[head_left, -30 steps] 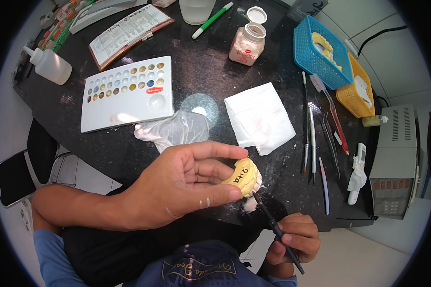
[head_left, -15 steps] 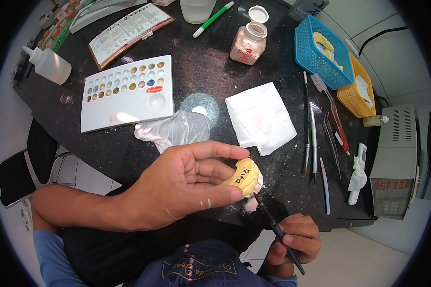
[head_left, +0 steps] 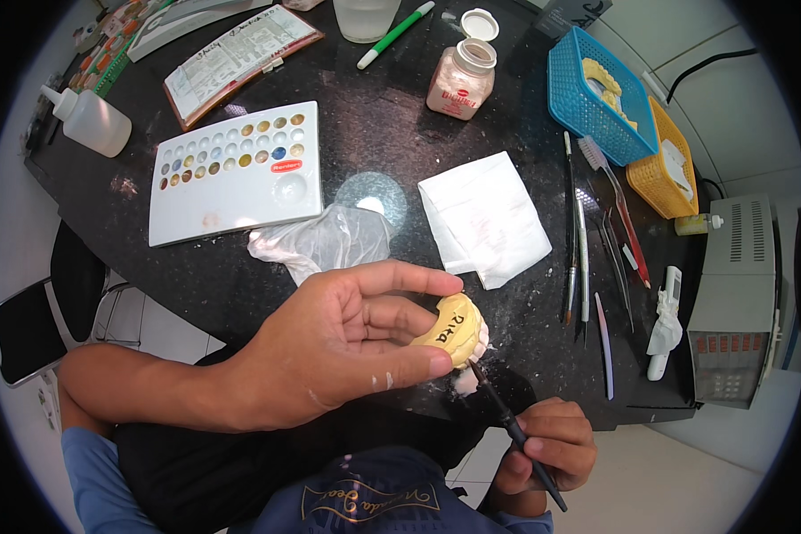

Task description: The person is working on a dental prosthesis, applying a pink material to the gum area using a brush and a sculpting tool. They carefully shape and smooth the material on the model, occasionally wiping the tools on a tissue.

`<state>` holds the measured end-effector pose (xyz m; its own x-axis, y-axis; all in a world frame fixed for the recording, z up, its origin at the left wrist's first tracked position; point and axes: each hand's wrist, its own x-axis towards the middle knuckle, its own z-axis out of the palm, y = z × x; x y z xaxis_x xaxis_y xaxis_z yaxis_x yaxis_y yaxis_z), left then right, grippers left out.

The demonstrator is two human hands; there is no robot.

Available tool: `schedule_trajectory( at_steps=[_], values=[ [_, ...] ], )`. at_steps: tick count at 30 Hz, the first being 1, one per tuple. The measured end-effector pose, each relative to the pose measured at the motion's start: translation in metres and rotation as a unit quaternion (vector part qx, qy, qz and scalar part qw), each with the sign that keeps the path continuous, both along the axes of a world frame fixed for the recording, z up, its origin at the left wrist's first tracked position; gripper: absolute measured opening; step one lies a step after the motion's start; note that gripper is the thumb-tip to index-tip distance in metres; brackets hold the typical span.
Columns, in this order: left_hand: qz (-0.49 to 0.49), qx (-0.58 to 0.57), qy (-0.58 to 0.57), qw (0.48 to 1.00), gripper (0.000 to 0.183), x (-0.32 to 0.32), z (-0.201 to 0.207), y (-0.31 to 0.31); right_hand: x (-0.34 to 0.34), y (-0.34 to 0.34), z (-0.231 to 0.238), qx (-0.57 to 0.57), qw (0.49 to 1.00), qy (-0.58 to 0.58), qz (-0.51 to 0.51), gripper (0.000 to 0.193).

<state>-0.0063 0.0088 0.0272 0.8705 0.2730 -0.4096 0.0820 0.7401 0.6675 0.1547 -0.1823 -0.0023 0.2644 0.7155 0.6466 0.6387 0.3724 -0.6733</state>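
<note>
Between the fingers and thumb of my left hand [head_left: 351,347] is a yellow dental model [head_left: 454,334], with handwriting on its side and pale teeth along its right edge. My right hand [head_left: 547,445] grips a dark slim brush [head_left: 512,423] by its handle. The brush's tip touches the teeth at the lower right of the model, or comes very close to them. Below the model, a small heap of pinkish-white powder [head_left: 465,383] lies on the dark worktop [head_left: 383,169].
Beyond my left hand lie a white paint palette [head_left: 231,191], a crumpled plastic bag [head_left: 329,240] and a folded tissue [head_left: 487,218]. An uncapped powder jar [head_left: 462,82] stands farther back. Brushes, tweezers [head_left: 616,258] and a red-handled toothbrush [head_left: 623,209] lie right, near blue [head_left: 601,125] and yellow baskets [head_left: 659,182].
Almost nothing differs. The brush tip has shifted very slightly against the model's teeth; both hands keep their places.
</note>
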Motion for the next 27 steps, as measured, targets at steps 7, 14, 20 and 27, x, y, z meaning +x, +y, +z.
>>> schedule_trajectory(
  at_steps=[7, 14, 20, 27],
  values=[
    [0.001, 0.005, -0.008, 1.0, 0.052, -0.0004, -0.0003, -0.0008, 0.0014, -0.0008, 0.0006, 0.003, 1.0, 0.007, 0.003, 0.025],
    [-0.001, -0.002, -0.008, 1.0, 0.053, -0.0005, 0.0017, -0.0001, 0.0055, -0.0043, 0.0001, -0.004, 1.0, 0.017, 0.02, 0.03],
    [0.0, -0.001, -0.005, 1.0, 0.053, 0.0002, 0.0017, 0.0, 0.0052, -0.0037, 0.0007, -0.002, 0.999, 0.03, 0.015, 0.026],
    [0.009, 0.002, -0.009, 1.0, 0.053, 0.0001, -0.0003, -0.0023, 0.0043, -0.0041, -0.0005, 0.003, 0.998, 0.068, 0.003, 0.021]
  ],
)
